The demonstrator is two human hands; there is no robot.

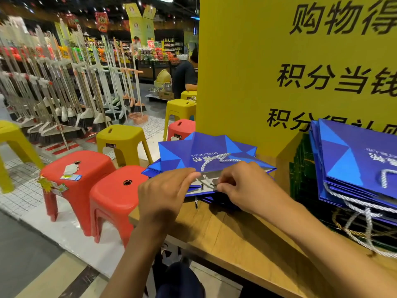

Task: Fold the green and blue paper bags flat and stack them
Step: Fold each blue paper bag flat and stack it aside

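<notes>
Wooden tabletop (236, 237) holds a folded stack (354, 164) at right; your left hand (163, 190) and right hand (242, 186) pinch the blue bag (204, 155), its mouth not yet flat.

I stand at a wooden counter (236, 237) in a supermarket. Rows of brooms (64, 93) fill a rack on my left, labelled red stools (86, 166) and yellow stools (120, 136) line the aisle, and stocked shelves (169, 45) fill the back.
</notes>
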